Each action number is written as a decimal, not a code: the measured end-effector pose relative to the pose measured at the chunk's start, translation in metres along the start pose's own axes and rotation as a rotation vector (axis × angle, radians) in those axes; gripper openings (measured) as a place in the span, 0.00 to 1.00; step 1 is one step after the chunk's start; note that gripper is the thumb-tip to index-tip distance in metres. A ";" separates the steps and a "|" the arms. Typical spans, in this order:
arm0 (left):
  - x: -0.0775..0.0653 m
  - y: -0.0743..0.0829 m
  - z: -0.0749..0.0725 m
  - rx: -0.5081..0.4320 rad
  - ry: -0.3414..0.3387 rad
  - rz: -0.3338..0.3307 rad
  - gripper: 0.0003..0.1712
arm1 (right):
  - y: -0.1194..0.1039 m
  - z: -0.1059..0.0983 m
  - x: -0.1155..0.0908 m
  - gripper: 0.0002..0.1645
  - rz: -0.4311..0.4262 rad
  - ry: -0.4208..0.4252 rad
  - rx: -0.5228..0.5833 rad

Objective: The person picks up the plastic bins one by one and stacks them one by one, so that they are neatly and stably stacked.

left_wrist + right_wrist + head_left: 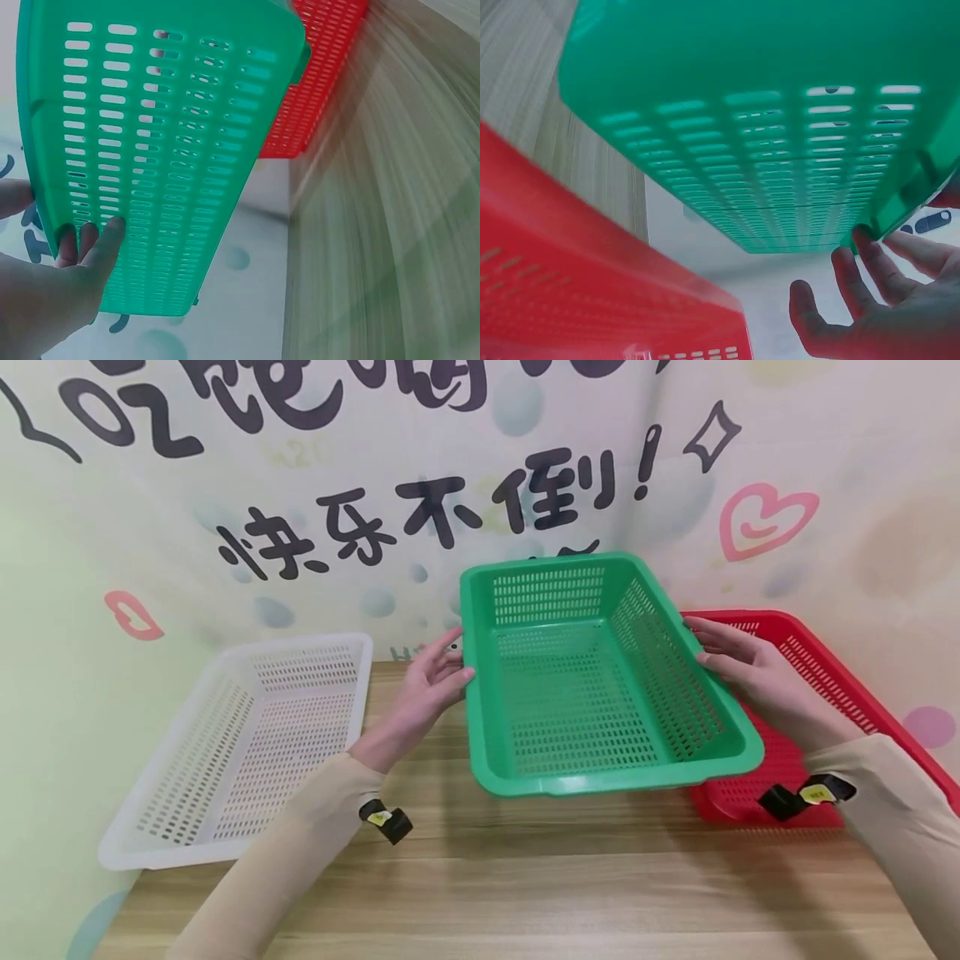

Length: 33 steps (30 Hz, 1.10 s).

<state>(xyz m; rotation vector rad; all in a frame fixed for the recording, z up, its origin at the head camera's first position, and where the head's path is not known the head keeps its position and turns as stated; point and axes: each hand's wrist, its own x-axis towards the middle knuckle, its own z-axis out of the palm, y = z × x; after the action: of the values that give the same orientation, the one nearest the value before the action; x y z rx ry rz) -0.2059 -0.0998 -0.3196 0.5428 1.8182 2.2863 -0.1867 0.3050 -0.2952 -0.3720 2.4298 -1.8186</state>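
Observation:
A green plastic basket (615,779) with slotted walls is held above the table, its far end tilted up so the inside faces me. On its left side my left hand (427,685) grips the rim, thumb at the edge. The left wrist view shows the left fingertips (112,227) against the slotted outer wall. Opposite, my right hand (757,672) holds the right rim, thumb on the edge. From the right wrist view, some right fingers (847,274) reach under the rim while the little finger stands apart from it. Nothing lies inside the green basket.
A white basket (364,677) sits at the table's left. On the right, a red basket (855,693) stands partly behind the green basket and my right arm. A printed cloth (420,435) hangs behind the wooden table (525,893).

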 end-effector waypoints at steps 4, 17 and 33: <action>0.007 0.000 0.006 -0.035 -0.006 0.019 0.37 | 0.002 -0.006 -0.005 0.33 -0.037 -0.011 0.121; 0.027 0.000 0.033 -0.137 -0.053 0.039 0.35 | 0.002 -0.033 -0.013 0.29 -0.120 -0.050 0.304; 0.050 -0.004 0.077 -0.173 -0.092 0.071 0.34 | 0.013 -0.067 -0.036 0.37 -0.218 -0.143 0.623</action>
<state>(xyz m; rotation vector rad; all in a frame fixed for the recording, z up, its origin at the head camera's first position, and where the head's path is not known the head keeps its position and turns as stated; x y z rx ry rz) -0.2230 -0.0112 -0.2997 0.6811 1.5650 2.3921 -0.1676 0.3793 -0.2910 -0.6878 1.6604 -2.4063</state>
